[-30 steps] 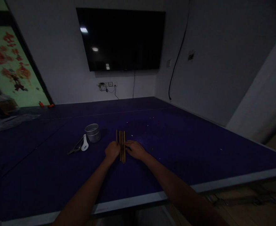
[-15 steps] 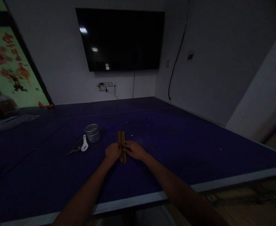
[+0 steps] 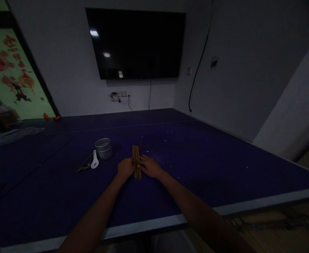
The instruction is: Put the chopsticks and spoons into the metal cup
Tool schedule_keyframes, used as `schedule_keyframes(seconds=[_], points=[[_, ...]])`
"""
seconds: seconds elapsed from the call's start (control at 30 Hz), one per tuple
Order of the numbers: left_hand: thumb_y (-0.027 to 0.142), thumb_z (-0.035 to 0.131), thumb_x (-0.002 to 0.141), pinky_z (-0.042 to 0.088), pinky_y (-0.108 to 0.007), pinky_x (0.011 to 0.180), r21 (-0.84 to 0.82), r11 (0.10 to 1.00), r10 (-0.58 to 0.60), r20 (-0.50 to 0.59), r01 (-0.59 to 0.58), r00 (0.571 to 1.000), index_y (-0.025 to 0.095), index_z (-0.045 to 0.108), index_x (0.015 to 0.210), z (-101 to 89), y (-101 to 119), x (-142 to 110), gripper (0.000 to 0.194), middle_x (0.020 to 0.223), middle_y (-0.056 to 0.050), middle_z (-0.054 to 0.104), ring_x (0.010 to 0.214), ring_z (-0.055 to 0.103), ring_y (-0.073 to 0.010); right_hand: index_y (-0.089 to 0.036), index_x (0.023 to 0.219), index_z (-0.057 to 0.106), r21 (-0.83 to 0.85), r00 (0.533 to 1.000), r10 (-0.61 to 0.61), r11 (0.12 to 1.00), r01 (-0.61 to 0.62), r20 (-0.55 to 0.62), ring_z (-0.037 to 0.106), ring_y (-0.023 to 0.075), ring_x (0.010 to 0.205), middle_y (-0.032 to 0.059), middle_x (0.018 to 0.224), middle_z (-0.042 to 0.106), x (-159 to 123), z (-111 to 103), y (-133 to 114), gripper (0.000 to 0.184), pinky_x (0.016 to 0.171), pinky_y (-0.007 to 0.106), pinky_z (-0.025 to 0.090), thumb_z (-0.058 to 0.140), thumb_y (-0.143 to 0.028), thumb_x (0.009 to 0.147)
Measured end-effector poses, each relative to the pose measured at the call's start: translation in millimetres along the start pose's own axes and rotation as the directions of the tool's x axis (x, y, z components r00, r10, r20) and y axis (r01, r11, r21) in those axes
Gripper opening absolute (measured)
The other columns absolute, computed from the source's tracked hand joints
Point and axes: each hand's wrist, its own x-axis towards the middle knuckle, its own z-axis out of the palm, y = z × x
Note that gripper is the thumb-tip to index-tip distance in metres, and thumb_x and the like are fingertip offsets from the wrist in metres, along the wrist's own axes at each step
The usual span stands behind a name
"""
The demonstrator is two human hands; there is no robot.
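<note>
Lying between 2 hands on the purple counter (image 3: 212,154), a bundle of brown sticks (image 3: 135,151) is being grasped near mid-length. By the left hand (image 3: 126,168), it is being held in a curled grip; by the right hand (image 3: 151,167), it is being clasped from the opposite side. Farther left, a metal cup (image 3: 104,151) is being neighboured by a white spoon (image 3: 94,162) and a dark tool (image 3: 85,167).
</note>
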Motion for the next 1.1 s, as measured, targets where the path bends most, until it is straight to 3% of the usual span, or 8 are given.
schedule_keyframes(seconds=[0.47, 0.67, 1.1], points=[[0.035, 0.03, 0.09, 0.046, -0.029, 0.072, 0.011, 0.999, 0.032, -0.015, -0.032, 0.999, 0.019, 0.062, 0.103, 0.5, 0.0, -6.8, 0.038, 0.096, -0.011, 0.067, 0.089, 0.064, -0.0225, -0.014, 0.123, 0.055, 0.01, 0.999, -0.038, 0.999, 0.038, -0.017, 0.045, 0.0245, 0.123, 0.0134, 0.13, 0.052, -2.0, -1.4, -0.1, 0.039, 0.101, 0.041, 0.037, 0.046, -0.03, 0.088], [0.03, 0.029, 0.091, 0.045, -0.026, 0.075, 0.002, 0.995, 0.101, -0.053, -0.101, 0.993, 0.02, 0.052, 0.118, 3.1, 1.6, -7.4, 0.036, 0.104, -0.01, 0.062, 0.092, 0.061, -0.0184, -0.016, 0.117, 0.058, 0.014, 0.997, -0.078, 0.997, 0.078, -0.025, 0.049, 0.0223, 0.118, 0.0117, 0.125, 0.057, -1.7, -1.7, -0.1, 0.033, 0.1, 0.039, 0.038, 0.046, -0.028, 0.088], [0.028, 0.028, 0.092, 0.042, -0.027, 0.083, 0.01, 0.991, 0.133, -0.069, -0.133, 0.989, 0.019, 0.053, 0.115, 8.9, -0.1, -4.5, 0.035, 0.114, -0.01, 0.053, 0.101, 0.053, -0.0176, -0.017, 0.12, 0.057, 0.031, 0.998, -0.05, 0.998, 0.05, -0.028, 0.046, 0.0247, 0.121, 0.0139, 0.13, 0.051, -5.2, -4.0, -3.9, 0.036, 0.1, 0.042, 0.038, 0.048, -0.03, 0.088]])
